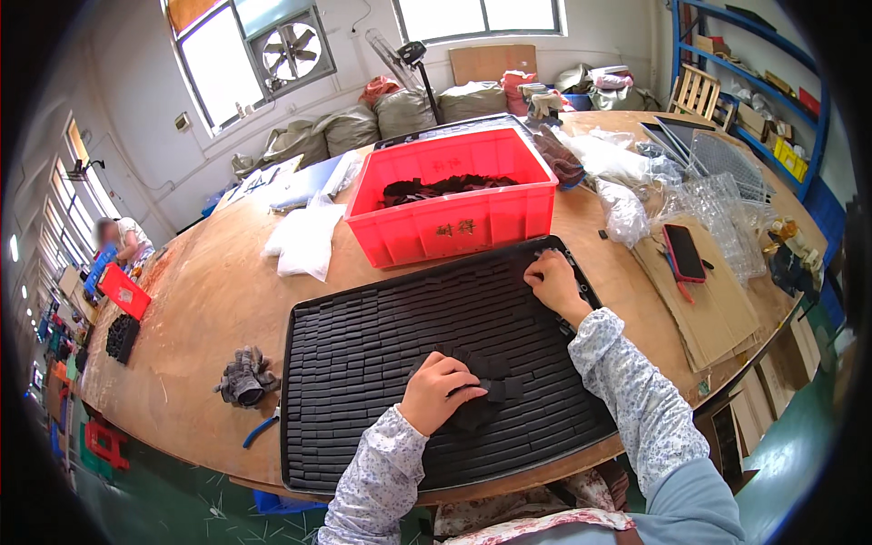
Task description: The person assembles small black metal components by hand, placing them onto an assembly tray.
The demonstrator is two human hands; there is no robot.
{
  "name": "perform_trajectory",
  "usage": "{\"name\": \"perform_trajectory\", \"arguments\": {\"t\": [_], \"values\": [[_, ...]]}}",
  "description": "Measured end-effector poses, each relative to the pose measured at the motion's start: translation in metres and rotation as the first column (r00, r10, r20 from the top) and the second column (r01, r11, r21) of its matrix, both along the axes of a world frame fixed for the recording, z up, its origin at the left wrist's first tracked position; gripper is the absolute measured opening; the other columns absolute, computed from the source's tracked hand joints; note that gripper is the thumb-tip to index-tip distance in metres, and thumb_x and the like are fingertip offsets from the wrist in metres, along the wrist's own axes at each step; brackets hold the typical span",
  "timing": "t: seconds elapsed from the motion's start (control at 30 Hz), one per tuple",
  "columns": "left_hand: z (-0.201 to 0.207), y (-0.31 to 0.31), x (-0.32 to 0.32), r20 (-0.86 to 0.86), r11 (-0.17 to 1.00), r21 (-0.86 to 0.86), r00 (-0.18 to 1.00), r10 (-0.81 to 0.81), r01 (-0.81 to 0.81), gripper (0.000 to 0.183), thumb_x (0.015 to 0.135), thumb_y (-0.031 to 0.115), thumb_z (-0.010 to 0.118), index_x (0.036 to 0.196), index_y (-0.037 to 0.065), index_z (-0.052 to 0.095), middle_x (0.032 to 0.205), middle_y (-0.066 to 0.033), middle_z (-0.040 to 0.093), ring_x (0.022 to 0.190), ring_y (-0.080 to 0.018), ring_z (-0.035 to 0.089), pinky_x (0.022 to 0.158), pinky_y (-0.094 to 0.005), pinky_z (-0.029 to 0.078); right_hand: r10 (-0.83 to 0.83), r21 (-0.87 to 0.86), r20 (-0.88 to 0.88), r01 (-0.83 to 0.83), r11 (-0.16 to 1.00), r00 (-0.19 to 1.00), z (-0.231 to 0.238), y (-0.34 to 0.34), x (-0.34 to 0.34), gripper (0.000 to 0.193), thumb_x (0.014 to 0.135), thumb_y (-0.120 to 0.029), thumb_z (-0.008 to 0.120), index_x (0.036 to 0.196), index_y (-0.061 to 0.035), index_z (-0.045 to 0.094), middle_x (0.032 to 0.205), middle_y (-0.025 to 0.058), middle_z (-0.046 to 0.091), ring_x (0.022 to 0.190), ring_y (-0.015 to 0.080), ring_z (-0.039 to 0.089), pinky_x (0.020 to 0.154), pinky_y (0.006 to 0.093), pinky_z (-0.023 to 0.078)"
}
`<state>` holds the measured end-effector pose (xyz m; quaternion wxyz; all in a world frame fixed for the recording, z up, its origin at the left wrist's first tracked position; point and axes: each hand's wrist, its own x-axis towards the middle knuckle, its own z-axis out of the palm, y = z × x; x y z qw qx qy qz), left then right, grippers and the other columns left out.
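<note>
Across a wooden table (200, 313), I'm remotely watching the left hand (441, 391) curling over loose black blocks (495, 367) in a tray (286, 400), the right hand (556, 283) apparently fitting one by its rim, both grips unclear, neat alignment seemingly needed next.

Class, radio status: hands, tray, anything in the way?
Left hand on loose black pieces. Right hand near far-right corner of black tray. Loose black pieces cover some laid rows.

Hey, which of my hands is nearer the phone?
Your right hand: it's at the tray's far right corner, left of the phone. Your left hand is farther off, at the loose black pieces.
</note>
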<state>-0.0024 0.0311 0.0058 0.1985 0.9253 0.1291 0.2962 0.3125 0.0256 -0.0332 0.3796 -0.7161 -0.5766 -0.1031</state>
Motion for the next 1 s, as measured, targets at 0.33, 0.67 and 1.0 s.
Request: {"name": "perform_trajectory", "arguments": {"t": [0.33, 0.67, 1.0], "values": [[0.009, 0.004, -0.003, 0.057, 0.998, -0.024, 0.997, 0.058, -0.057, 0.011, 0.076, 0.003, 0.074, 0.085, 0.003, 0.068, 0.082, -0.0073, 0.068, 0.073, -0.0196, 0.065, 0.066, -0.0301, 0.055, -0.036, -0.030, 0.223, 0.044, 0.999, 0.974, 0.004, -0.008, 0.004, 0.022, 0.071, 0.000, 0.069, 0.090, -0.0101, 0.064, 0.093, 0.0069, 0.060, 0.101, 0.0291, 0.052, 0.084, 0.0433, 0.043], [0.022, 0.004, -0.009, 0.083, 0.885, -0.460, 0.988, 0.128, -0.076, 0.018, 0.082, 0.001, 0.071, 0.090, 0.000, 0.055, 0.084, -0.0073, 0.067, 0.075, -0.0133, 0.069, 0.068, -0.0258, 0.057, 0.363, 0.160, -0.420, -0.326, 0.932, 0.832, 0.048, -0.045, -0.072, 0.016, 0.071, 0.002, 0.069, 0.082, -0.0038, 0.059, 0.075, 0.0094, 0.060, 0.073, 0.0260, 0.059, 0.069, 0.0362, 0.047], [0.013, 0.012, -0.013, 0.004, 0.751, -0.658, 0.997, 0.077, -0.056, 0.019, 0.080, 0.002, 0.075, 0.096, -0.003, 0.066, 0.083, -0.0065, 0.069, 0.076, -0.0109, 0.067, 0.069, -0.0240, 0.055, 0.472, 0.057, -0.681, -0.602, 0.797, 0.560, 0.050, -0.059, -0.102, 0.012, 0.081, -0.001, 0.070, 0.091, -0.0023, 0.063, 0.083, 0.0032, 0.064, 0.078, 0.0114, 0.061, 0.072, 0.0272, 0.049]]}}
